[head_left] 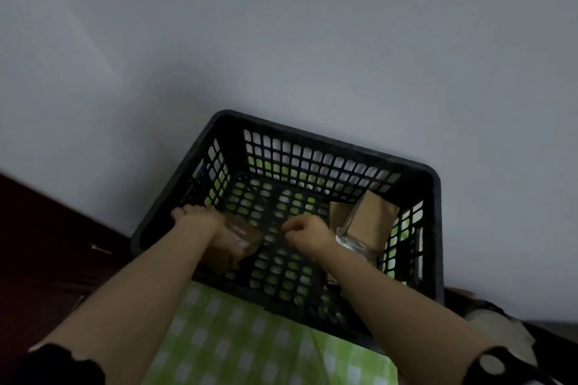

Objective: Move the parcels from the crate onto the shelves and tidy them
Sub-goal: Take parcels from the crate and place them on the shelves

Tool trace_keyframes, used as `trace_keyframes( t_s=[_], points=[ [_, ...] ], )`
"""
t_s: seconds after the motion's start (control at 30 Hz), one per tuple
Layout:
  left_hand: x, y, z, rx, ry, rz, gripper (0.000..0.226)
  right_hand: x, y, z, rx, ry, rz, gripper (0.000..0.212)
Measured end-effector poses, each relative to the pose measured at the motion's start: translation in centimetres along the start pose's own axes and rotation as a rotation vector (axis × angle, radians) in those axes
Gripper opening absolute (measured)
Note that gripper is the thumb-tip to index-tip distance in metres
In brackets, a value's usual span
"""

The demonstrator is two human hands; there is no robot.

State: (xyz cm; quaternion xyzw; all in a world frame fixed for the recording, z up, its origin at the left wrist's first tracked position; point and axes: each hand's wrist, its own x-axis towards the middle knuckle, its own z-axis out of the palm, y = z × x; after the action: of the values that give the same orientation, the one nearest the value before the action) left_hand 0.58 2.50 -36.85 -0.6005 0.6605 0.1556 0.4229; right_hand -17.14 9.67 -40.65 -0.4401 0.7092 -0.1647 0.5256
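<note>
A black plastic crate (337,147) stands on a green checked cloth against a pale wall. My left hand (203,220) reaches down into its left side, and its fingers curl round a small brown cardboard parcel (247,236) near the crate floor. Over the middle of the crate my right hand (308,231) hovers with its fingers curled and nothing visible in them. Just to its right, a brown cardboard parcel (373,220) leans tilted in the crate's right corner. A flatter brown parcel (339,212) and a clear plastic packet (347,241) lie by it.
The green checked cloth (250,337) covers the surface under and in front of the crate. A dark reddish-brown surface (47,244) lies to the left. The wall (312,40) fills the upper view. No shelves are in view.
</note>
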Motion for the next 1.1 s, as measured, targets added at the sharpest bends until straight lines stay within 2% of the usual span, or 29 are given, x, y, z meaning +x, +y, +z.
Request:
trace_keyframes(
  t_s=[0.1,0.2,0.27,0.33,0.4,0.43,0.53,0.63,0.73,0.8,0.87,0.97,1.0,1.03,1.1],
  points=[
    [-2.1,-1.1,-1.6,-0.068,0.127,0.144,0.123,-1.2,-0.7,-1.3,-0.004,0.095,-0.021,0.037],
    [-5.9,-2.7,-2.0,-0.084,0.281,0.268,0.134,-2.9,-1.9,-3.5,0.064,0.214,-0.06,0.056],
    [-9.4,-3.6,-1.8,-0.078,0.369,0.317,0.139,-4.1,-2.8,-5.3,0.057,0.301,-0.077,0.071],
    [-13.5,-4.5,-1.1,-0.073,0.476,0.317,0.139,-5.7,-3.8,-6.6,0.109,0.299,-0.086,0.083],
    [-17.5,-5.1,0.0,-0.088,0.574,0.289,0.139,-8.0,-4.6,-7.0,0.243,0.175,-0.083,0.085],
    [-19.6,-5.4,0.7,-0.104,0.611,0.265,0.139,-9.3,-4.9,-6.8,0.318,0.084,-0.094,0.078],
    [-25.5,-6.2,3.2,-0.139,0.712,0.189,0.14,-13.3,-5.6,-5.1,0.513,-0.233,-0.174,0.04],
    [-30.9,-7.5,6.6,-0.244,0.786,0.091,0.138,-16.6,-7.3,-2.5,0.581,-0.359,-0.286,0.032],
    [-36.2,-8.7,10.0,-0.571,0.77,-0.098,0.141,-20.4,-10.1,0.1,0.47,-0.385,-0.467,0.033],
    [-39.1,-9.6,11.7,-0.84,0.814,-0.244,0.134,-23.1,-11.8,2.0,0.368,-0.436,-0.576,0.032],
    [-41.6,-10.9,13.8,-1.053,0.903,-0.457,0.123,-25.8,-13.1,4.2,0.312,-0.49,-0.63,0.032],
    [-45.1,-12.6,17.9,-1.445,1.077,-0.837,0.115,-29.6,-14.1,8.0,0.401,-0.56,-0.615,0.035],
    [-46.0,-12.9,19.1,-1.656,1.096,-0.883,0.111,-30.8,-14.2,9.2,0.447,-0.602,-0.574,0.034],
    [-47.0,-13.0,20.4,-1.889,1.108,-0.85,0.105,-32.2,-14.3,10.7,0.486,-0.658,-0.522,0.032],
    [-49.0,-12.8,22.6,-2.222,1.112,-0.638,0.089,-35.5,-14.3,13.8,0.563,-0.791,-0.422,0.02]
  ],
)
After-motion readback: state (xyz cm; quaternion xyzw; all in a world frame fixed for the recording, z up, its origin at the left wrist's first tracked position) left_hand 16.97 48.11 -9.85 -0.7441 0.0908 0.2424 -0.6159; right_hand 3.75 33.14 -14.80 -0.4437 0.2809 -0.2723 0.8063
